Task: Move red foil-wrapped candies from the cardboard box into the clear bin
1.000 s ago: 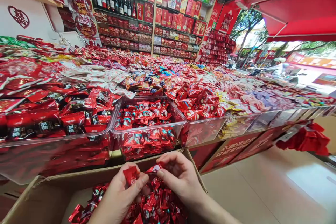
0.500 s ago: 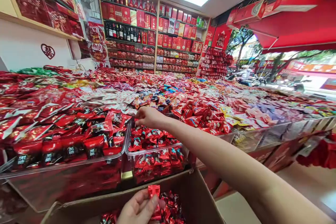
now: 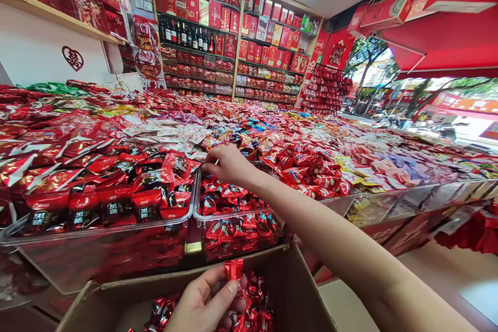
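Observation:
Thumb and fingers of my left hand (image 3: pixel 212 298) pinch a red wrapped candy (image 3: pixel 234 270) above an open cardboard box (image 3: pixel 290 290). More shiny red candies (image 3: pixel 254 311) lie inside that box. My right hand (image 3: pixel 227 163) reaches over a clear bin (image 3: pixel 237 213) of small red candies with black and blue marks. Its fingers are curled together near the back left of this bin; whatever they hold, if anything, is too small to name. Left of it stands a wider clear bin (image 3: pixel 109 233) filled with red and black candy packets (image 3: pixel 109 206).
Heaps of colourful packets (image 3: pixel 303 161) spread over the display behind and to the right. Shelves (image 3: pixel 239 36) with bottles and red boxes line the back wall. Red fabric items (image 3: pixel 478 233) hang at the right. A street shows beyond.
The view has tilted and shifted slightly, so most things sit a little further right. My left hand still holds the candy; my right hand stays over the same bin.

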### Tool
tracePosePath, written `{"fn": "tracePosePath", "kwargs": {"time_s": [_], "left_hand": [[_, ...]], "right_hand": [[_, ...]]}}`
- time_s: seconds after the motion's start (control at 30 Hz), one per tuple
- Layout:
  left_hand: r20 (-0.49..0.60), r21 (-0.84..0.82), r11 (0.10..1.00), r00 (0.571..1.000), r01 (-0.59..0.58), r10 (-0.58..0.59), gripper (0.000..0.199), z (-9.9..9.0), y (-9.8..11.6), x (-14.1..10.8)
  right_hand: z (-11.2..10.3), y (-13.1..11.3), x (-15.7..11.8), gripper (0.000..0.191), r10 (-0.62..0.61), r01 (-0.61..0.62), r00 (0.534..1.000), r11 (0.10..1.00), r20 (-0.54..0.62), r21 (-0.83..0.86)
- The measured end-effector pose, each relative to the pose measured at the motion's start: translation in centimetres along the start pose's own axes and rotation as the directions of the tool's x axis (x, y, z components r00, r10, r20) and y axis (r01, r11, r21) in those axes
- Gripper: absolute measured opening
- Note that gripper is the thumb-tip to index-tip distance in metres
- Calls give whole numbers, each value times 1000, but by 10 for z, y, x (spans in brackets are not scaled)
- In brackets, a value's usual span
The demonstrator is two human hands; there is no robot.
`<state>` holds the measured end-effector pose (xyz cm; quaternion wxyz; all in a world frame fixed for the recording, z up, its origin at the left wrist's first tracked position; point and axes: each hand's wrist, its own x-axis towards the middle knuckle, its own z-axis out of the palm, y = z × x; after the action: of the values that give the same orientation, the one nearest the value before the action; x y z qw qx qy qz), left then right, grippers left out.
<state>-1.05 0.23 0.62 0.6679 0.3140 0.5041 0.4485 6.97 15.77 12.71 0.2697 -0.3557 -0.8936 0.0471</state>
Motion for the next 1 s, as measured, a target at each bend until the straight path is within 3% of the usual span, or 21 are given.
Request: {"fn": "tracePosePath", "kwargs": {"time_s": [0.1,0.2,0.27,0.33,0.47,0.57,0.67,0.8,0.87,1.0], "left_hand": [[17,24,998,998,-55,55,29,-2,8,-6],[61,55,994,994,-98,95,29,-3,14,-9],[119,110,986,986,-128,114,29,-2,15,-9],[164,176,973,979,-149,120,28,-1,13,-8],[150,246,956,981,-158,123,29,1,7,-8],[146,204,967,981,-156,128,30,1,5,-6],[165,51,996,984,-73,64,26,1,4,-7],[202,-166,967,966,194,-159,18,6,5,-13],[202,-141,960,956,243,-212,14,9,5,-15],[141,-1,994,985,105,-104,31,9,1,-9]], "right_hand": [[-21,-20,-53,20,-6,43,989,966,-145,253],[-13,-32,-118,19,215,-145,971,881,-107,450],[6,-34,-152,20,395,-309,919,731,-9,608],[26,-34,-171,22,492,-377,865,516,94,769],[49,-34,-180,23,588,-359,784,166,200,919],[54,-33,-180,24,606,-315,753,-10,256,949],[57,-30,-186,19,563,-252,791,-58,240,966],[56,-25,-193,32,447,-171,878,-38,170,985],[54,-23,-194,21,471,-214,863,14,182,977],[53,-24,-191,19,641,-318,745,102,182,943]]}}
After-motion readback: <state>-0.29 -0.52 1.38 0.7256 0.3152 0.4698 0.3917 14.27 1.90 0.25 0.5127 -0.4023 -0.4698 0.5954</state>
